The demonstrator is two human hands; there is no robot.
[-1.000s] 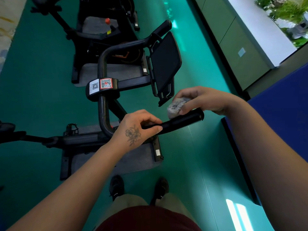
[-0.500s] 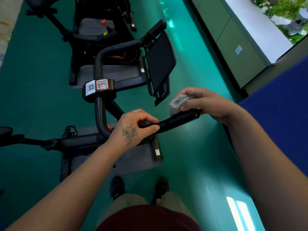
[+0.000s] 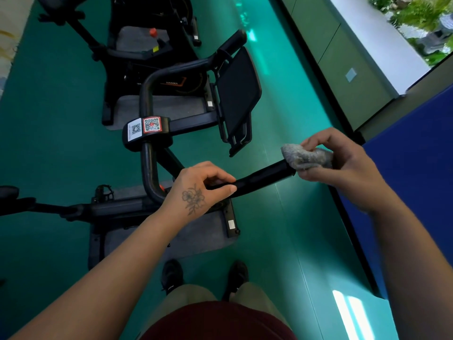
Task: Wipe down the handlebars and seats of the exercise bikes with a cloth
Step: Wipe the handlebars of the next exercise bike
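Since a second ago the right hand (image 3: 343,165) has slid the cloth (image 3: 305,157) outward along the near handlebar grip (image 3: 259,177), from the middle of the grip to its very tip; the left hand (image 3: 198,190) has stayed where it was.

That grip runs from the bend of the black handlebar (image 3: 147,163) up and rightward, ending in free air over the green floor (image 3: 282,229). Open floor lies under and beyond the tip. A dark blue mat (image 3: 416,182) borders that floor on the right, its black edge passing just behind the right wrist. Ahead of the grip, the tilted black tablet holder (image 3: 239,94) hangs near the cloth but apart from it. A QR label (image 3: 152,124) sits on the central clamp, and a second bike (image 3: 147,57) stands further off.

The cloth is a bunched grey wad wrapped over the grip's end, touching it. The right hand's fingers (image 3: 316,141) curl over the top of the cloth and the thumb comes under, so the cloth is pinched between them against the tip. The left hand's fingers (image 3: 220,176) are curled round the grip's inner part, thumb along its near side, holding it, well apart from the cloth, with a bare stretch of grip between.
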